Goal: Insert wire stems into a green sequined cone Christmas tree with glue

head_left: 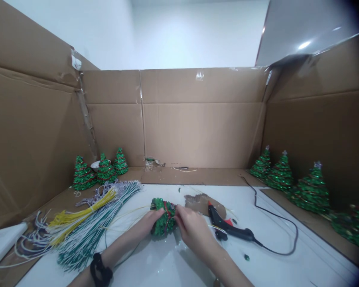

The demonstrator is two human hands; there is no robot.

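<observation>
A small green sequin tree (163, 215) with red trim lies on its side on the white table (287, 255), held between both hands. My left hand (148, 224) grips it from the left, fingers curled around its body. My right hand (191, 227) pinches its right end, fingers closed on it. A thin yellow wire runs from the tree area to the left. A black band sits on my left wrist.
A black glue gun (227, 227) with its cord lies just right of my hands, beside a brown cardboard scrap (202, 203). Bundles of yellow, green and white wires (89, 223) lie at left. Finished trees stand at back left (98, 171) and along the right (287, 179). Cardboard walls (197, 119) enclose the table.
</observation>
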